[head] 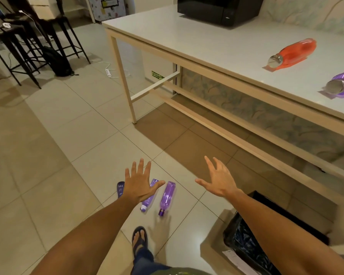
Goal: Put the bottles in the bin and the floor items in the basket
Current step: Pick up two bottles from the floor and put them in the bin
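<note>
Three purple bottles lie on the tiled floor in front of me: one with a purple cap (166, 197), one with a white cap (149, 198) partly behind my left hand, and a darker one (120, 188) mostly hidden by it. My left hand (139, 182) hovers above them with fingers spread, holding nothing. My right hand (216, 178) is also spread and empty, further right. On the white table (197, 42) lie an orange bottle (294, 54) and a purple bottle (342, 84). A bin with a black liner (244, 241) stands at the lower right, under my right forearm.
A black microwave (218, 8) sits at the back of the table. Black stools (28, 42), a dark bag (57, 61) and a white power strip (108, 73) with cable are at the far left. My sandalled foot (139, 238) is below the bottles.
</note>
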